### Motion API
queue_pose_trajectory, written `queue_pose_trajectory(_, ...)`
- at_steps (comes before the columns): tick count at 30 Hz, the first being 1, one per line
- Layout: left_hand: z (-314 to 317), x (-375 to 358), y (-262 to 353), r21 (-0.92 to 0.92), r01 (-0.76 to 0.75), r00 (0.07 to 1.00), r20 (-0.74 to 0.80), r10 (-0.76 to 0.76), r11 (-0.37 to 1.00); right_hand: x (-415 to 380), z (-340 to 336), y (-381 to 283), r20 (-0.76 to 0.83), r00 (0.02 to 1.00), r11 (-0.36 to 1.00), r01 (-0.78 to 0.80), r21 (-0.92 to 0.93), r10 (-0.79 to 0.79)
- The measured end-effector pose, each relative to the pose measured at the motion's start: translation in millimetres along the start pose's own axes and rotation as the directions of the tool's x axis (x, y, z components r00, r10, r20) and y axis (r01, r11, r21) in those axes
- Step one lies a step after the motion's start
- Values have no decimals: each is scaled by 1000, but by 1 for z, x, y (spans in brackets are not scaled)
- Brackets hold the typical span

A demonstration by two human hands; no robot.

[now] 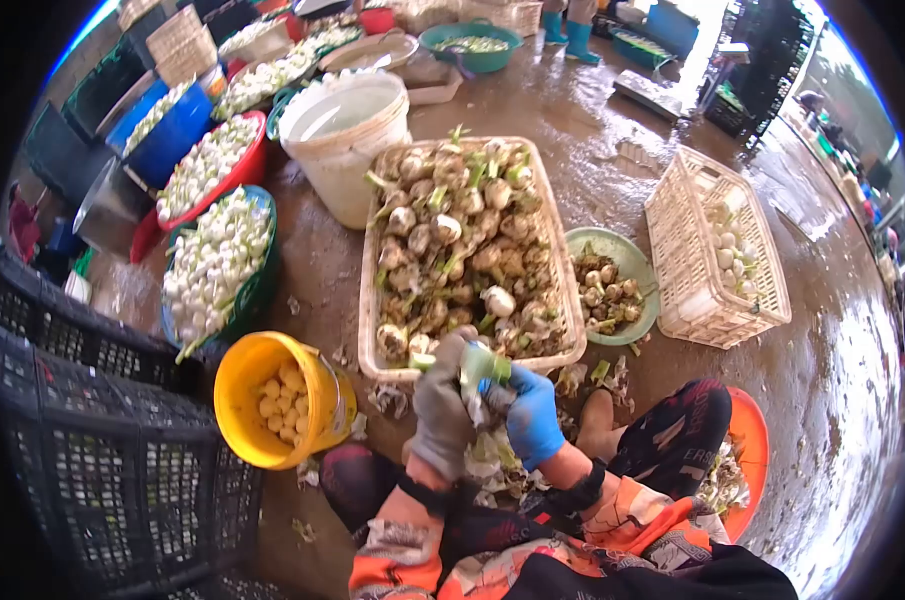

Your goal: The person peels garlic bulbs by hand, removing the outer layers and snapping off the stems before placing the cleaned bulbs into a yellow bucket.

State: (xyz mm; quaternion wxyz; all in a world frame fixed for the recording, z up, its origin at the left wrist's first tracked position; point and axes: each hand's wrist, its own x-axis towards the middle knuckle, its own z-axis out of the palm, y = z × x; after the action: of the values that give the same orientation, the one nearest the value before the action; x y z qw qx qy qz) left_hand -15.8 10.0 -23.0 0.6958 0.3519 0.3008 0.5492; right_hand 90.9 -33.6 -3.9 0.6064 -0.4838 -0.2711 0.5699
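Observation:
My left hand (440, 405), in a grey-brown glove, is closed around a garlic bulb with a thick green stem (484, 368). Against the same stem, my right hand (534, 418) in a blue glove has its fingers curled; what lies inside them is blurred and I cannot make it out. Just beyond both hands stands a cream plastic crate (370, 345) heaped with dirty, unpeeled garlic bulbs (452, 230). Peeled skins and leaf scraps (507, 470) lie below my hands, between my legs.
On the left are a yellow bucket (234, 375) with pale round pieces and black crates (102, 460). White garlic fills a green basin (257, 312) and red basin (252, 128). A white bucket (357, 160), green bowl (644, 262), cream basket (717, 310) and orange basin (754, 425) surround me.

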Motion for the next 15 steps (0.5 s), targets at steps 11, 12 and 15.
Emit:
queue_pose_trajectory(11,4,1,36,-417,-83,993,37,108,905,-4,-98,-53,157,983,830,169,-532,-99)
queue_pose_trajectory(12,13,-1,44,-328,-90,996,-35,83,940,-2,-113,-20,331,918,722,77,-688,218)
queue_pose_trajectory(15,9,-3,46,576,-511,853,249,458,638,-6,-75,-29,461,868,507,316,-802,187)
